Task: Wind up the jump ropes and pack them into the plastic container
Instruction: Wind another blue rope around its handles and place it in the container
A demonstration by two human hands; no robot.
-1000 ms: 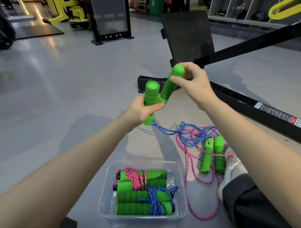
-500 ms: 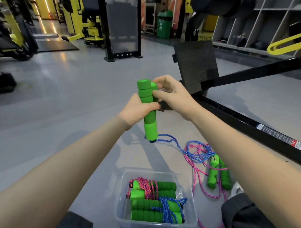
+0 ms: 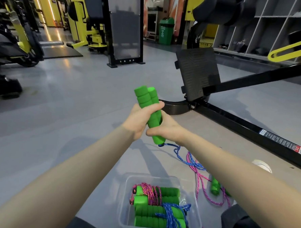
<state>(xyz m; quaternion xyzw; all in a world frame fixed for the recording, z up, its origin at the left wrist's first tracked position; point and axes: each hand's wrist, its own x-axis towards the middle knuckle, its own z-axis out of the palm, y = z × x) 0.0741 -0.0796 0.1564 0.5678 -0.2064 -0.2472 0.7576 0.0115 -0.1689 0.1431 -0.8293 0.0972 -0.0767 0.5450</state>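
Grey gym floor (image 3: 77, 95) — glossy, machine-lined

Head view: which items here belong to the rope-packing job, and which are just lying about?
Job:
- green handles in left hand and right hand
- blue rope
- pink rope
- plastic container with two wound ropes

Lying about:
- black footplate
- green bin
- tape roll
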